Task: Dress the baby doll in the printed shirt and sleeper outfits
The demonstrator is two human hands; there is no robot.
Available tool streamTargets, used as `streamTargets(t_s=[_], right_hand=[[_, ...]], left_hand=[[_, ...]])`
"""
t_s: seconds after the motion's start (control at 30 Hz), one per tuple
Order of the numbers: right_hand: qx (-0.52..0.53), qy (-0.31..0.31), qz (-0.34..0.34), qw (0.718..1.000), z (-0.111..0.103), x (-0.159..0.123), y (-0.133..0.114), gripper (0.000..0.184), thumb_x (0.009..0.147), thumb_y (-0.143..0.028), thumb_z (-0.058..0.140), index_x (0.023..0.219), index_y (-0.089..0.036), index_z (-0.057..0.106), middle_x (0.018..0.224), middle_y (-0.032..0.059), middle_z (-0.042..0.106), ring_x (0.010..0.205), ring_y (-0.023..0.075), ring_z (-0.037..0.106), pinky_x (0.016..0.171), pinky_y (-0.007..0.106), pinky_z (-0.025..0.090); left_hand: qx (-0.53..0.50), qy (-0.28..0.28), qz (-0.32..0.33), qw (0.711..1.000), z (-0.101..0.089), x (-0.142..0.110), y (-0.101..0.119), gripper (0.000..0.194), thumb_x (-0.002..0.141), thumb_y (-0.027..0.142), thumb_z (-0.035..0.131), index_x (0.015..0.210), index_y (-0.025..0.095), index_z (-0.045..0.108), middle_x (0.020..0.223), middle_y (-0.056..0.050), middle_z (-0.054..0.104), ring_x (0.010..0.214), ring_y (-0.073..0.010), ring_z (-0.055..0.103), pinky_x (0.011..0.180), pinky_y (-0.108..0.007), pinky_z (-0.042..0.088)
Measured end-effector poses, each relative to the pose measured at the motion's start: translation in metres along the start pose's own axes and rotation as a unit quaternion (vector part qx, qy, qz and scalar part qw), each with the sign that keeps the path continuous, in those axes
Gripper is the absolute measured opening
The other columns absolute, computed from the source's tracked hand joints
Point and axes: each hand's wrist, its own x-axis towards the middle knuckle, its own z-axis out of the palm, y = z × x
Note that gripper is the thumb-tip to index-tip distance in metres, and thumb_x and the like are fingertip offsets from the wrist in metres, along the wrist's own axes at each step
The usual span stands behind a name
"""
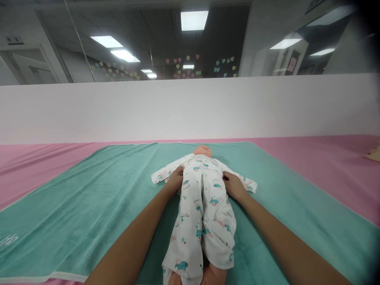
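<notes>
A baby doll [202, 150] lies on its back, its head at the far end and its feet close to me. It is dressed in a white long-sleeved top [173, 165] and white trousers [191, 206], both printed with small teal figures. My left hand [175, 180] is at the left side of the doll's waist, fingers closed on the trousers' upper edge. On the opposite side my right hand [234, 185] pinches the same edge, its fingertips partly hidden by cloth. Both sleeves spread outward, and bare feet [214, 275] show below the trouser legs.
Beneath the doll is a teal blanket [97, 206] with a pale border, laid over a pink sheet [320, 166]. A white low wall [190, 107] runs along the back, with dark glass [166, 39] above it. Something pale yellow [374, 153] pokes in at the right edge.
</notes>
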Motion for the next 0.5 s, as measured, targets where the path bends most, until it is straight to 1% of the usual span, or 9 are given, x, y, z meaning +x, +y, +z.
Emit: streamTargets(t_s=[0.07, 0.13, 0.27, 0.33, 0.4, 0.5], right_hand=[[0.011, 0.004, 0.010, 1.000, 0.000, 0.001, 0.002, 0.019, 0.066, -0.026, 0.044, 0.068, -0.016, 0.059, 0.068, 0.0015, 0.061, 0.070, 0.0185, 0.050, 0.062, 0.026, 0.037], [0.024, -0.001, 0.018, 1.000, 0.000, 0.002, 0.005, 0.020, 0.066, -0.027, 0.045, 0.068, -0.016, 0.061, 0.066, 0.0022, 0.062, 0.070, 0.0200, 0.052, 0.063, 0.027, 0.039], [0.057, -0.025, 0.042, 0.997, 0.002, 0.004, 0.009, 0.022, 0.068, -0.028, 0.048, 0.065, -0.014, 0.065, 0.062, 0.0036, 0.064, 0.070, 0.0218, 0.055, 0.063, 0.029, 0.042], [0.069, -0.033, 0.054, 0.996, 0.003, 0.003, 0.010, 0.024, 0.069, -0.031, 0.049, 0.067, -0.014, 0.067, 0.061, 0.0038, 0.064, 0.068, 0.0219, 0.056, 0.064, 0.030, 0.043], [0.086, -0.037, 0.058, 0.994, 0.003, 0.001, 0.010, 0.026, 0.070, -0.033, 0.051, 0.073, -0.014, 0.068, 0.064, 0.0047, 0.066, 0.070, 0.0224, 0.057, 0.065, 0.031, 0.045], [0.161, -0.050, 0.061, 0.984, 0.001, -0.001, 0.007, 0.030, 0.071, -0.035, 0.053, 0.087, -0.015, 0.069, 0.076, 0.0059, 0.069, 0.077, 0.0231, 0.060, 0.069, 0.033, 0.047]], left_hand=[[-0.053, 0.014, -0.023, 0.998, 0.005, -0.002, 0.004, 0.023, 0.058, 0.017, 0.063, 0.081, 0.015, 0.061, 0.073, -0.003, 0.065, 0.071, -0.0188, 0.058, 0.062, -0.028, 0.044], [-0.098, 0.016, -0.037, 0.994, 0.009, -0.002, 0.007, 0.022, 0.058, 0.017, 0.063, 0.080, 0.014, 0.062, 0.076, -0.004, 0.066, 0.071, -0.0187, 0.059, 0.062, -0.028, 0.044], [-0.164, -0.011, -0.025, 0.986, 0.013, -0.002, 0.009, 0.027, 0.058, 0.021, 0.065, 0.084, 0.014, 0.065, 0.087, -0.006, 0.068, 0.079, -0.0216, 0.061, 0.069, -0.031, 0.046], [-0.169, -0.030, -0.008, 0.985, 0.014, -0.003, 0.010, 0.031, 0.058, 0.022, 0.067, 0.088, 0.013, 0.066, 0.090, -0.006, 0.068, 0.085, -0.0234, 0.060, 0.075, -0.033, 0.046], [-0.152, -0.040, 0.007, 0.988, 0.014, -0.006, 0.011, 0.033, 0.057, 0.021, 0.069, 0.089, 0.013, 0.065, 0.090, -0.007, 0.068, 0.089, -0.0245, 0.060, 0.078, -0.034, 0.045], [-0.117, -0.048, 0.044, 0.991, 0.016, -0.010, 0.013, 0.031, 0.059, 0.020, 0.068, 0.089, 0.013, 0.064, 0.088, -0.007, 0.067, 0.091, -0.0247, 0.058, 0.081, -0.035, 0.044]])
